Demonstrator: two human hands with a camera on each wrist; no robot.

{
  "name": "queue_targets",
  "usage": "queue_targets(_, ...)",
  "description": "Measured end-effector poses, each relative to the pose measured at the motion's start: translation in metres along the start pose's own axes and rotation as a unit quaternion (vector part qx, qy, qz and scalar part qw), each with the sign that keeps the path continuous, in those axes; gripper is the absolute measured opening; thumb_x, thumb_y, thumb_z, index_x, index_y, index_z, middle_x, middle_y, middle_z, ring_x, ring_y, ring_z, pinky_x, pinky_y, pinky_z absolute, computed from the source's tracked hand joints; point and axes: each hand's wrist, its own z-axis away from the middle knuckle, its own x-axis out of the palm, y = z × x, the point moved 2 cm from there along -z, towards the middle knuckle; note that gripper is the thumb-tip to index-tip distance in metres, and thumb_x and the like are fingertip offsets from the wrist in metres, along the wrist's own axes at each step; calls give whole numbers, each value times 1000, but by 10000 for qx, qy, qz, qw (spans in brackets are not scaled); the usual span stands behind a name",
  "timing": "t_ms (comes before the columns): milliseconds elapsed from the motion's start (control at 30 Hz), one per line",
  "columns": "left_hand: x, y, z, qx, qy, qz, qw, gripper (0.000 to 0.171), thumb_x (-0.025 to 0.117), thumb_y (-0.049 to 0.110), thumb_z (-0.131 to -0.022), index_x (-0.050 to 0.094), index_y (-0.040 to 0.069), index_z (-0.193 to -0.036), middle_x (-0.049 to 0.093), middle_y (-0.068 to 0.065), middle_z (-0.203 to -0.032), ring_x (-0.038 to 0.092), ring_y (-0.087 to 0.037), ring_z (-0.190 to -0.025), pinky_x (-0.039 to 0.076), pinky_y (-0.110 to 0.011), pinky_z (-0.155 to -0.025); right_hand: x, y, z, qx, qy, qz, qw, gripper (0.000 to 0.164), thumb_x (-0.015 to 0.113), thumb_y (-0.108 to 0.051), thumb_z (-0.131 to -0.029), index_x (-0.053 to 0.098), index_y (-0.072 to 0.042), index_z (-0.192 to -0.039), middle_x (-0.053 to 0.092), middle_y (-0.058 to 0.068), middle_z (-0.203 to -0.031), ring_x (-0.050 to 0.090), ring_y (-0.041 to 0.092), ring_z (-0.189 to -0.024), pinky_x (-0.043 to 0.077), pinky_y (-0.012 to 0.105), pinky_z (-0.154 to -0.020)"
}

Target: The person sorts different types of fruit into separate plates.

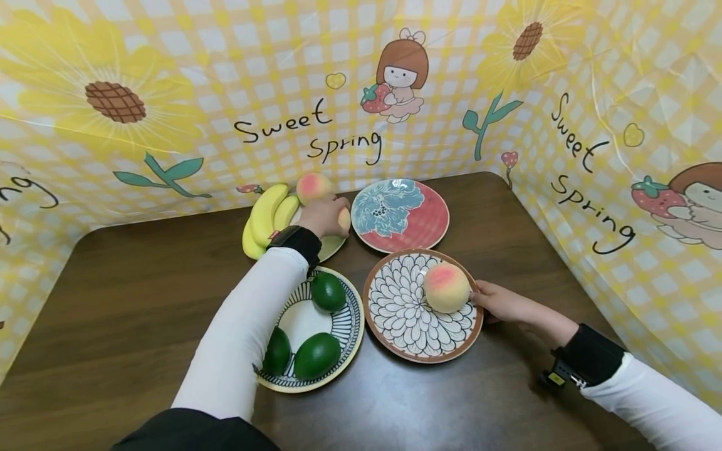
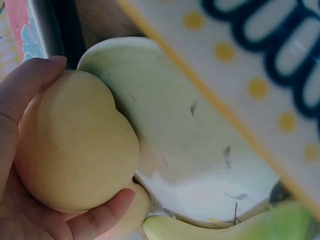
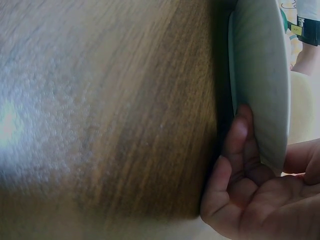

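Note:
My left hand (image 1: 323, 216) grips a peach (image 2: 75, 145), thumb and fingers curled around it, at the pale green plate (image 2: 180, 115). A bunch of yellow bananas (image 1: 266, 216) and a second peach (image 1: 313, 188) are at that plate's left and back. On the right, my right hand (image 1: 504, 302) holds the edge of a brown-rimmed plate (image 1: 395, 313) with a petal pattern. Its fingers (image 3: 237, 132) are under the plate's white underside (image 3: 265, 75), with the thumb at the rim. Another peach (image 1: 447, 287) rests on this plate, near the right hand.
Under the left forearm stands a plate with a blue-lined border (image 1: 352, 319), bearing dark green oval fruits (image 1: 318, 356). A red plate with a blue flower (image 1: 431, 222) sits at the back. Yellow checked cloth (image 1: 271, 75) hangs behind the brown wooden table (image 1: 141, 300).

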Motion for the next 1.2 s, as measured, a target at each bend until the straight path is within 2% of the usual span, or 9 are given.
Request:
queue_targets(167, 4, 0, 1, -44, 66, -84, 9999, 52, 80, 32, -82, 61, 9, -126, 61, -20, -129, 61, -38, -118, 50, -51, -100, 1, 0, 0, -31, -25, -17, 10000, 44, 30, -13, -111, 31, 16, -143, 64, 24, -116, 65, 21, -105, 58, 44, -89)
queue_targets(467, 3, -3, 4, 67, 247, 70, 9996, 48, 75, 25, -83, 61, 10, -126, 58, -21, -131, 58, -42, -119, 49, -53, -101, -1, -2, 0, -13, 49, 39, 10000, 46, 30, -14, -111, 30, 16, -145, 62, 26, -119, 64, 23, -107, 58, 44, -90)
queue_targets(600, 4, -8, 7, 92, 187, 144, 9997, 49, 71, 24, -84, 59, 10, -129, 57, -21, -134, 59, -44, -117, 50, -54, -98, 0, -1, -1, -5, 6, -22, 10000, 45, 29, -13, -111, 30, 17, -144, 64, 25, -117, 66, 21, -105, 58, 44, -90)
queue_targets(1033, -1, -29, 21, -256, 52, 630, 9977, 56, 73, 32, -86, 55, 11, -136, 53, -24, -137, 61, -46, -110, 51, -54, -96, 3, -2, 1, 26, 80, 28, 10000, 46, 30, -13, -111, 30, 17, -145, 65, 23, -114, 66, 18, -101, 58, 42, -88)
queue_targets(1200, -3, -28, 24, -139, 101, 599, 9981, 58, 76, 35, -86, 57, 12, -135, 54, -22, -135, 60, -42, -112, 51, -52, -97, 4, -2, 1, 2, 97, 45, 9999, 45, 31, -12, -110, 30, 17, -145, 66, 23, -112, 66, 18, -100, 58, 42, -88)
